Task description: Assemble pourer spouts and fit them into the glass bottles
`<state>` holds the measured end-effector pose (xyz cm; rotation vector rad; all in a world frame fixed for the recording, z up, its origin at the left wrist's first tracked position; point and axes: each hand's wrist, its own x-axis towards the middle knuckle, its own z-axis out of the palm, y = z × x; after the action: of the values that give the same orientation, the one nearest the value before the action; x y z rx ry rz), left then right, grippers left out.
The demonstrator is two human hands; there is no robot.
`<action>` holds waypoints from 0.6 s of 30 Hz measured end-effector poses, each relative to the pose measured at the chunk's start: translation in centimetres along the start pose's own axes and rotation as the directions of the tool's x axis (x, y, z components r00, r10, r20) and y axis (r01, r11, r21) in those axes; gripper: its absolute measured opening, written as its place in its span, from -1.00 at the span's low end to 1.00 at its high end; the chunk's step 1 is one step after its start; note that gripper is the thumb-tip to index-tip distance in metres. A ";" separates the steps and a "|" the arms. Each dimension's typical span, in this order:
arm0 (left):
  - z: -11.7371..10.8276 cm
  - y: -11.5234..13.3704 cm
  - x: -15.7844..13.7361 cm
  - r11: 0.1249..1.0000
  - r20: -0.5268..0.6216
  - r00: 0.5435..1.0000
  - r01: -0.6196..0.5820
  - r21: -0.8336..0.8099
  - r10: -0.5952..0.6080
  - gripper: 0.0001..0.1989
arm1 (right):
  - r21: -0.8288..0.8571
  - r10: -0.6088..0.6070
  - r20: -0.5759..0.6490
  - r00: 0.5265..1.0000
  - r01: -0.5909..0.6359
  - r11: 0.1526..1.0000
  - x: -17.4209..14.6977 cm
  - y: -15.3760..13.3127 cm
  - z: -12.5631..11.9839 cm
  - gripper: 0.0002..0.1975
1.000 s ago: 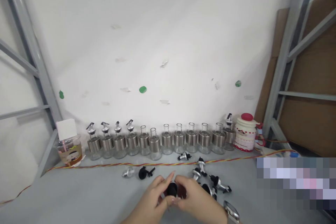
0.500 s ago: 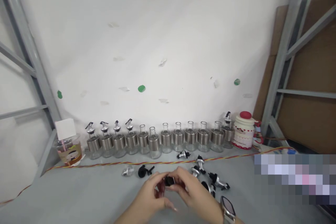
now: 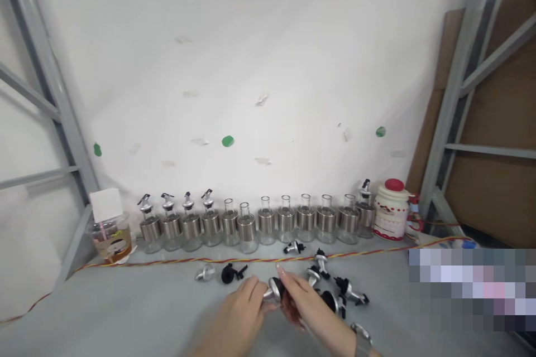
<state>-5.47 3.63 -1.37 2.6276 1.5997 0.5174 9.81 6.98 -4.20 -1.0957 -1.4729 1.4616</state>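
Between my hands is a silver and black pourer spout (image 3: pixel 274 289), held just above the grey tabletop. My left hand (image 3: pixel 247 309) grips its silver end. The fingers of my right hand (image 3: pixel 299 301) close around its black stopper end; a watch is on that wrist. Several more pourer spouts (image 3: pixel 350 290) lie just right of my right hand. Ahead of my left hand are a black flip-cap part (image 3: pixel 232 273) and a silver and clear spout piece (image 3: pixel 205 273), lying apart from each other.
Along the wall stands a row of glass bottles (image 3: pixel 246 228) with steel sleeves, some topped with spouts. A plastic cup (image 3: pixel 112 242) is at the left end, a white canister (image 3: pixel 391 212) with red lid at the right. A twisted red-yellow wire (image 3: pixel 176 261) crosses the table (image 3: pixel 138 307).
The held pourer spout has turned so its silver body now shows. My right hand has rotated, its thumb now up along the black end, and my left fingers have closed on the silver end.
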 end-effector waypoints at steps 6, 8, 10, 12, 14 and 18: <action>0.8 -0.2 0.0 0.957 -0.054 0.999 -0.010 -0.289 -0.006 -0.84 | 0.045 0.049 -0.056 0.997 -0.047 0.998 0.4 0.0 0.0 -0.46; 1.2 -0.3 0.1 0.899 -0.062 0.997 0.019 -0.437 -0.051 -0.78 | 0.022 0.039 -0.059 0.997 -0.038 0.999 0.2 -0.3 0.2 -0.45; 1.3 -0.2 0.1 0.834 -0.054 0.991 0.076 -0.547 -0.125 -0.72 | -0.013 0.033 -0.046 0.998 -0.034 0.999 -0.1 -0.5 0.4 -0.44; 1.4 0.1 0.2 0.746 -0.031 0.981 0.125 -0.655 -0.192 -0.69 | -0.055 -0.013 -0.054 0.998 0.010 0.998 -0.3 -0.5 0.5 -0.45; 1.6 0.3 0.3 0.654 -0.003 0.968 0.168 -0.738 -0.252 -0.67 | -0.090 -0.077 -0.094 0.993 0.069 0.994 -0.5 -0.3 0.7 -0.47; 2.4 0.6 0.4 0.511 0.073 0.934 0.256 -0.820 -0.349 -0.60 | -0.185 -0.153 -0.182 0.971 0.119 0.976 -1.0 0.2 1.2 -0.50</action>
<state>-4.06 4.06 -3.42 1.5873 1.3033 1.0661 8.98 5.61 -4.38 -1.1805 -1.5229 1.1142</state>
